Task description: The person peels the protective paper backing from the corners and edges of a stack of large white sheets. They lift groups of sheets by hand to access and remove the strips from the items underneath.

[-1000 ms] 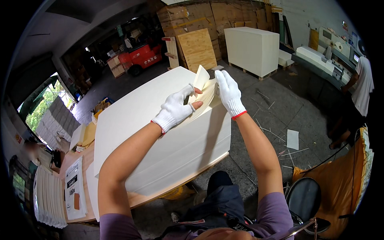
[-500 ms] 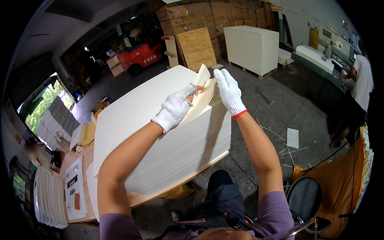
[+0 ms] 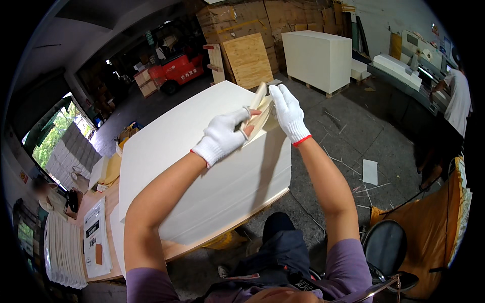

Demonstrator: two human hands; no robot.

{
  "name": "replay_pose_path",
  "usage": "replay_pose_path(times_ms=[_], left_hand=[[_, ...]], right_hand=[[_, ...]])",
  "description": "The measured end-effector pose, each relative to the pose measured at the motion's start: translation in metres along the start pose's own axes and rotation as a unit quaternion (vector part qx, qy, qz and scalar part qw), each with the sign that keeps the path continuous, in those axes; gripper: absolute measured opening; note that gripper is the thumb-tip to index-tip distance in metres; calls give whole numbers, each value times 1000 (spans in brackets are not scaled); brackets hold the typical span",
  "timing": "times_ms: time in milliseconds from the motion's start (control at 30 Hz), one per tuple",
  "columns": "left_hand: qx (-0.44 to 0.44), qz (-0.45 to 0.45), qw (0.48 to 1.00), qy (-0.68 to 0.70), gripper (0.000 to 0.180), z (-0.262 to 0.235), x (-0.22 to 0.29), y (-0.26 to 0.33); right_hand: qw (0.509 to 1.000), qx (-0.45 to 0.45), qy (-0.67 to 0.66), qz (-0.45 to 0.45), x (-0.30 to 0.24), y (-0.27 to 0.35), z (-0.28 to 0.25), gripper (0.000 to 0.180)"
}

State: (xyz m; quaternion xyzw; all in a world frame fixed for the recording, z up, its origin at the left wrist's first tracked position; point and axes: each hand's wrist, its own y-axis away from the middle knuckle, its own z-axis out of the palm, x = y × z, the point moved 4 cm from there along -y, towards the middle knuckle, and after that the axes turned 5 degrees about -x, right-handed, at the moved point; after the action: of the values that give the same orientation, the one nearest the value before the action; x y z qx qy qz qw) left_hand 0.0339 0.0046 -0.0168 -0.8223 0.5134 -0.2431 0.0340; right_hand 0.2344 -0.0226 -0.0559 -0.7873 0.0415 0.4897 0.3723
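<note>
The knit-gloved left hand point(image 3: 226, 132) grasps thin, curled paper sheets point(image 3: 260, 120) on a smooth, block-shaped stack point(image 3: 177, 123); the right hand point(image 3: 288, 112) is flat, unclenched, beside them.

My camera sits on my head, on the left side. It looks down and forward, close above my left hand point(image 3: 224, 134) and right hand point(image 3: 288, 112). Its wide, round view goes from my purple sleeves point(image 3: 349, 267) to the faraway red forklift point(image 3: 178, 71).
</note>
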Motion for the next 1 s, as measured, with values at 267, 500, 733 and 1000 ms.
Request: replay_pose_path(times_ms=[267,500,733,1000], left_hand=[[13,-39,998,-46,50,-5,17,7],[-12,-74,983,-168,38,3,-6,-18],[-37,-115,972,-203,39,3,-19,-36],[-34,-110,987,-109,40,5,-22,-30]], right_hand=[[940,-132,302,91,-1,18,-51,64],[920,-217,325,33,-2,18,-37,64],[899,-190,391,-51,-17,8,-36,54],[978,-135,144,-69,-15,-15,-19,53]])
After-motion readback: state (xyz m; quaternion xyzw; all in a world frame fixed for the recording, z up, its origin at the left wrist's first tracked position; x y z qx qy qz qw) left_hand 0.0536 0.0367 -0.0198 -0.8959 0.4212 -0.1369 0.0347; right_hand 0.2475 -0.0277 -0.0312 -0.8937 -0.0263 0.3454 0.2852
